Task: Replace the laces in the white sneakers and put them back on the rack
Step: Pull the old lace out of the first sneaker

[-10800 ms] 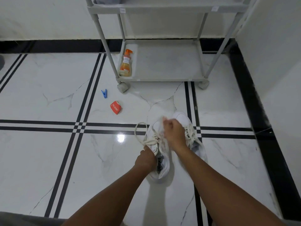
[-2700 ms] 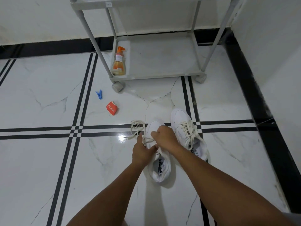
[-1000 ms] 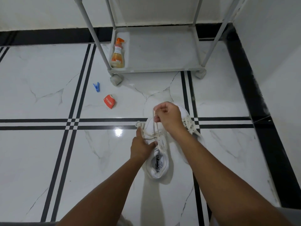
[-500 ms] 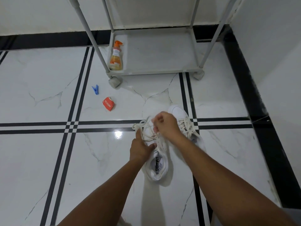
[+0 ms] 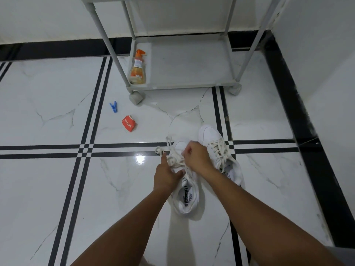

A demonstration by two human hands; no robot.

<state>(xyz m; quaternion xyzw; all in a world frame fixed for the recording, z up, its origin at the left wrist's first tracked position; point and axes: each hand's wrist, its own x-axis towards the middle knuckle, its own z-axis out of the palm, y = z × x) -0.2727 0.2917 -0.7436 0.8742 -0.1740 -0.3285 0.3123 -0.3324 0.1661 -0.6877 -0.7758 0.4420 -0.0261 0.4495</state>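
Note:
Two white sneakers lie on the marble floor. The left sneaker [image 5: 187, 198] points away from me, its cream lace [image 5: 173, 161] half threaded and loose over the toe. My left hand [image 5: 166, 175] grips this shoe's side near the eyelets, index finger stretched forward. My right hand [image 5: 196, 156] is curled over the shoe's upper and pinches the lace. The right sneaker [image 5: 219, 150] lies just beside it, fully laced, partly hidden behind my right wrist. The grey rack [image 5: 184, 85] stands farther ahead, against the wall.
An orange spray bottle [image 5: 138, 69] stands on the rack's bottom shelf at its left end. A blue clothes peg [image 5: 113, 106] and a red Nescafe packet [image 5: 129, 123] lie on the floor to the left. A white wall closes the right side.
My right hand pulled the lace up and away, then came back down over the shoe. The loose lace now lies spread over the toe. My left hand stayed on the shoe.

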